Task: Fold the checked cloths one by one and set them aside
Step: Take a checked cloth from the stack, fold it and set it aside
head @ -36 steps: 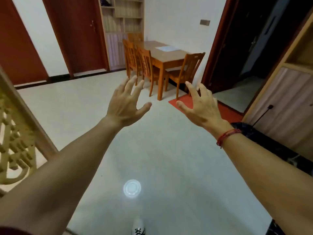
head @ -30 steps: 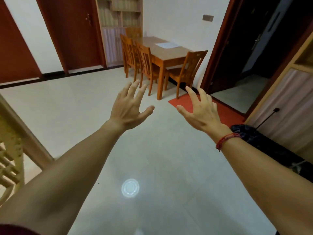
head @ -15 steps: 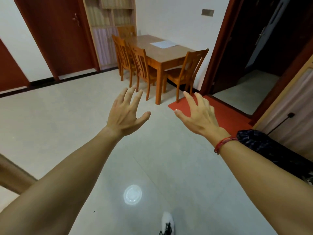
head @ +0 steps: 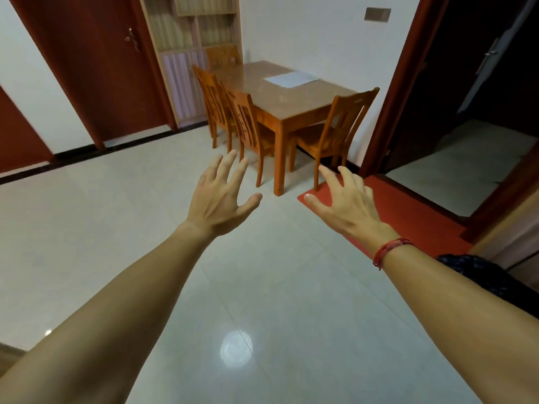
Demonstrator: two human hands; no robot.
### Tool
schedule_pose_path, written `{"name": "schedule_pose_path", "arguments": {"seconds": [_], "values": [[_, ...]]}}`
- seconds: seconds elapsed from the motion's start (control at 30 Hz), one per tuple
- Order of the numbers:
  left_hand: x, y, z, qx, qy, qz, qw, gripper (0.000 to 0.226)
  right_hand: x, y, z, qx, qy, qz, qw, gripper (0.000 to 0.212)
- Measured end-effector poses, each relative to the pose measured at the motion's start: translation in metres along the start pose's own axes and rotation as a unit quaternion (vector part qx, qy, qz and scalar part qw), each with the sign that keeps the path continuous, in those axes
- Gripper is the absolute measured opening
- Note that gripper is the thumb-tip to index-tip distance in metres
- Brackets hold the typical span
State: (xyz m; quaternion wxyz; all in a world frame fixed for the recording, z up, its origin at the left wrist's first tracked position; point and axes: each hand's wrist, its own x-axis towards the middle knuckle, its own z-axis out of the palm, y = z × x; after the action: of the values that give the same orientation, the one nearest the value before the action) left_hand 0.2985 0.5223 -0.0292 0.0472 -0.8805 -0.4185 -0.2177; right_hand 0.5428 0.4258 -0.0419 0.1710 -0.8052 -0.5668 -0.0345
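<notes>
A: Where are the checked cloths?
B: I see none plainly; only a dark fabric [head: 478, 272] lies at the right edge. The left hand [head: 217, 199] and right hand [head: 347, 202] are spread, holding nothing.
A: The risk?
B: Looking toward the chairs [head: 250, 121], the person may overlook it.

bare floor [head: 87, 228] ahead, table [head: 291, 100] beyond

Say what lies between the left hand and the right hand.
In the head view, nothing lies between left hand and right hand; only floor and a table leg show behind the gap.
</notes>
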Motion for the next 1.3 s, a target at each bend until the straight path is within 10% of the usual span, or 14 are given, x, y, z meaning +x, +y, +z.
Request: {"name": "schedule_pose_path", "arguments": {"seconds": [1.3], "values": [[0.577, -0.192, 0.325, 0.006, -0.028, -0.003, 1.000, 0.081, 0.624, 0.099, 0.189, -0.030, -0.009, 0.027, 0.999, 0.072]]}}
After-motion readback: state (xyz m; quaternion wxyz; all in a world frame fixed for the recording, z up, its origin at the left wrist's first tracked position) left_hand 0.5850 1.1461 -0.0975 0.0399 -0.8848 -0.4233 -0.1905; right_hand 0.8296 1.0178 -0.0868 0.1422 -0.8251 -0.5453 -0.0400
